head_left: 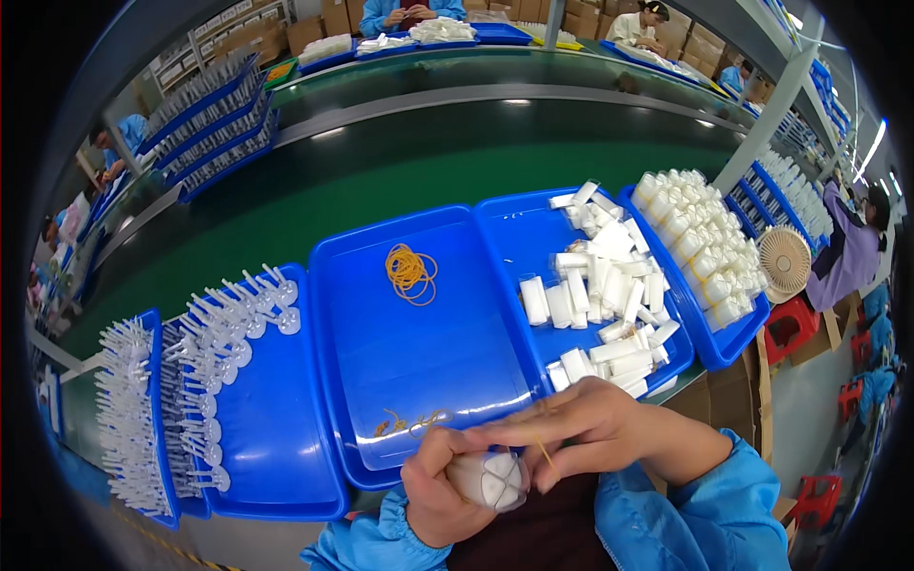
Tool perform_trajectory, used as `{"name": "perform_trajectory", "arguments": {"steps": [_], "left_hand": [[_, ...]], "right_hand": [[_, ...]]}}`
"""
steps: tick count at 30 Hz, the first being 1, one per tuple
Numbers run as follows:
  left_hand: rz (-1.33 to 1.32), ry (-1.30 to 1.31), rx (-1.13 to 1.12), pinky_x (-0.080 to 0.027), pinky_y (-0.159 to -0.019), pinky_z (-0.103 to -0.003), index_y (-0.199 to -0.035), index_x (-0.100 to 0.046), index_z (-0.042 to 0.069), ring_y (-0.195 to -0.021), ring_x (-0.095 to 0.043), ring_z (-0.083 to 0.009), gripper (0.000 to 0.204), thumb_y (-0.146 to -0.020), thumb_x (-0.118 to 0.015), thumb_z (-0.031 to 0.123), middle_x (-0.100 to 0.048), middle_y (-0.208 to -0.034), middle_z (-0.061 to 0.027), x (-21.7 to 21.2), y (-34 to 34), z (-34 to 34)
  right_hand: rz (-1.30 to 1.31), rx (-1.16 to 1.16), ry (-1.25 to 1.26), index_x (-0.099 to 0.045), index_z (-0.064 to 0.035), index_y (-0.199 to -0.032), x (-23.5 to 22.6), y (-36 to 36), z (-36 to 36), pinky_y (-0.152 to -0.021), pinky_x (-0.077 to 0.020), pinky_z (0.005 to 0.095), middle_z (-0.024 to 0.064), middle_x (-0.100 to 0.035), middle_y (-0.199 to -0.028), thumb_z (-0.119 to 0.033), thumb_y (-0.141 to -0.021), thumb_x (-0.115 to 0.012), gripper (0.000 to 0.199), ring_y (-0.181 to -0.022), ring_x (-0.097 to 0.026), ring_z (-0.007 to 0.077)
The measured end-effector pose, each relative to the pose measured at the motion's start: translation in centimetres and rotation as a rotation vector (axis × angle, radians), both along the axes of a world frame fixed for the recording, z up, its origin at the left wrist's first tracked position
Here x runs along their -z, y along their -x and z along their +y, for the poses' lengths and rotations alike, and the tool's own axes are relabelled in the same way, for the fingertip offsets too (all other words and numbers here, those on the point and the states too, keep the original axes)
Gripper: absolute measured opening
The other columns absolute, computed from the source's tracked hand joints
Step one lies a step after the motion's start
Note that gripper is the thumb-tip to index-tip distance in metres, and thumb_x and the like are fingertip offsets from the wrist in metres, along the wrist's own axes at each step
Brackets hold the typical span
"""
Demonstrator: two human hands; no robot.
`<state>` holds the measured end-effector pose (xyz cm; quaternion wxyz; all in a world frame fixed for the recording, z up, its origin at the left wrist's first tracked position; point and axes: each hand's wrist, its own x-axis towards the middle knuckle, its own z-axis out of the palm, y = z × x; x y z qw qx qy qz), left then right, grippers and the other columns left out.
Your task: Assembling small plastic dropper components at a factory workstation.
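Observation:
My left hand [433, 487] is closed around a white bundle [499, 482] in clear plastic, its rounded end facing me. My right hand [600, 426] is beside it, fingers bent, with a yellow rubber band [545, 454] stretched at its fingertips. Whether the band also loops round the bundle is hard to see. Just beyond both hands lies a blue tray [433, 343]. It holds a heap of rubber bands [409, 273] at its far side and a few thin brownish bands [411, 422] near its front edge.
Right of it, a blue tray [509, 247] bears loose white packets [609, 285]; another holds standing white bundles [700, 247]. At left are trays of clear stemmed plastic parts [129, 419]. A green conveyor [381, 162] runs behind. A beige fan [784, 262] stands at right. Other people sit farther off.

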<state>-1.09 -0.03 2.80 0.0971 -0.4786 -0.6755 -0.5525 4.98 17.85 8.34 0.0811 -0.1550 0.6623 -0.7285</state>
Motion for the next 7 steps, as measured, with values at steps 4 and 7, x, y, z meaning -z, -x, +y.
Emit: {"name": "perform_trajectory", "arguments": {"steps": [4,7], "left_hand": [[0.181,0.147,-0.039,-0.045,-0.055,-0.033,-0.136,-0.001,0.0,-0.068,-0.058,-0.0257,0.103,-0.069,-0.078,0.016,-0.052,-0.086,-0.0136,1.4,0.3,-0.5],[0.208,0.083,-0.085,-0.046,-0.044,-0.032,-0.134,-0.023,0.005,-0.059,-0.06,-0.0284,0.091,-0.065,-0.081,0.022,-0.054,-0.074,-0.0104,1.0,0.2,0.3]], "right_hand": [[0.137,0.098,-0.387,-0.051,-0.0128,-0.127,1.0,0.0,-0.2,-0.061,-0.0515,0.025,0.0116,-0.064,-0.094,-0.017,-0.075,-0.072,0.056,-0.069,-0.064,0.0159],[0.155,0.186,-0.481,-0.051,-0.012,-0.127,1.3,-0.9,-0.4,-0.061,-0.0519,0.0255,0.011,-0.064,-0.093,-0.021,-0.073,-0.074,0.059,-0.07,-0.065,0.0181]]}}
